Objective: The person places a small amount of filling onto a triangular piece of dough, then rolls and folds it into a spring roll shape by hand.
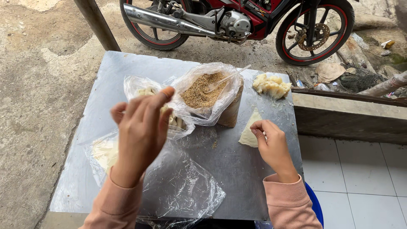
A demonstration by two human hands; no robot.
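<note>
Nearest: pink sleeves at the bottom edge, both forearms over a grey metal table (237, 169). A crumpled clear plastic sheet (182, 191) lies on the table's near left part; a pale flat piece (104, 152) sits under its left end.

Left hand (140, 131): raised above the table, back toward the camera, fingers loosely spread and extended toward the bags; holds nothing that can be seen.

Right hand (271, 142): fingers bent down, tips pressing on the dough (249, 131). The dough is a pale flat triangular sheet lying on the table right of centre; long axis runs near to far, its point directed away, toward the far edge.

Behind the left hand: clear bag (140, 87) with pale pieces, partly hidden. Just right of it: open clear bag of brown crumbs (203, 91), rim rolled back, a clear spoon (227, 78) leaning in it, handle up-right. Far right corner: lumpy pale filling (271, 86), bare on the table.

Beyond: red motorbike (237, 19) on concrete
</note>
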